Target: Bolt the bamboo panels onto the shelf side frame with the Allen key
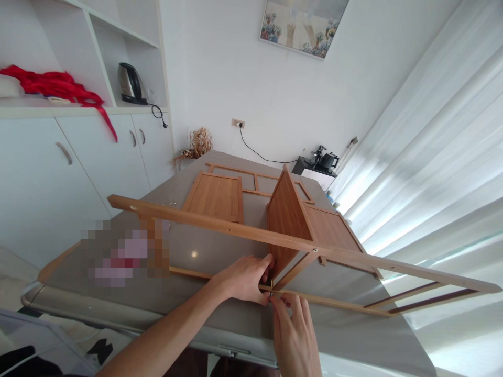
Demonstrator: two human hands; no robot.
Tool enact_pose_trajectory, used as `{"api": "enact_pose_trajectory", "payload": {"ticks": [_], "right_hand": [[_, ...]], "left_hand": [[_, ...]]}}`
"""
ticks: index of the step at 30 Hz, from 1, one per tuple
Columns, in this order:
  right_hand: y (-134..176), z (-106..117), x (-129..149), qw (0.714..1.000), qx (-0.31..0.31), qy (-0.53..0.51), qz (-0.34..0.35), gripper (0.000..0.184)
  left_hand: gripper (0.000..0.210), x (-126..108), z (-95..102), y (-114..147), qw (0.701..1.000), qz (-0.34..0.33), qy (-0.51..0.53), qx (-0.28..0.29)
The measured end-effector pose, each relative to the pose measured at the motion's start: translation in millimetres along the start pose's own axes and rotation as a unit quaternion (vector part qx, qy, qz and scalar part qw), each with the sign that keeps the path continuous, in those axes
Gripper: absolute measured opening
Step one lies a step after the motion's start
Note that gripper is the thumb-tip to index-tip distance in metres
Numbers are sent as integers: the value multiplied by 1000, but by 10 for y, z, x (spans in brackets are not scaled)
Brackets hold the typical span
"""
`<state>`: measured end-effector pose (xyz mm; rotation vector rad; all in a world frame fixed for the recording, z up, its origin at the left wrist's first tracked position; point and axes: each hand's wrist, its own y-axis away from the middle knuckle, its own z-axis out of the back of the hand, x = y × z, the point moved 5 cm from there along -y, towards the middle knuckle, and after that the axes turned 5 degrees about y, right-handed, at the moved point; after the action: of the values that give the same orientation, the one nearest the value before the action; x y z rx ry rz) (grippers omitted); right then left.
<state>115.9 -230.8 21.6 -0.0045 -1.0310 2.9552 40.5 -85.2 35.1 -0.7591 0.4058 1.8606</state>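
A wooden side frame stands on its long edge near the front of the table. An upright wooden panel meets it at a right angle. My left hand is closed around the frame's lower rail where the panel's bottom corner joins it, fingers behind and thumb in front. My right hand is just to the right of my left thumb, thumb and fingertips pinched together against the rail. Whatever sits between those fingertips is too small and covered to name.
Behind lie a flat wooden panel, another panel and a slim open frame, all on the grey table. A blurred patch hides something at left. White cabinets and curtains flank the table.
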Motion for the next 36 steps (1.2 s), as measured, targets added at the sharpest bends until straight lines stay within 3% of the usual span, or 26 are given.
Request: {"api": "enact_pose_trajectory", "payload": {"ticks": [20,36], "right_hand": [[45,-10,-141,997,20,-64,-34,21],[194,-153,-203,981,9,-146,-130,14]], "left_hand": [[43,-21,8,2,1000,3,-12,-1],[42,-6,-5,2,1000,19,-12,6]]}}
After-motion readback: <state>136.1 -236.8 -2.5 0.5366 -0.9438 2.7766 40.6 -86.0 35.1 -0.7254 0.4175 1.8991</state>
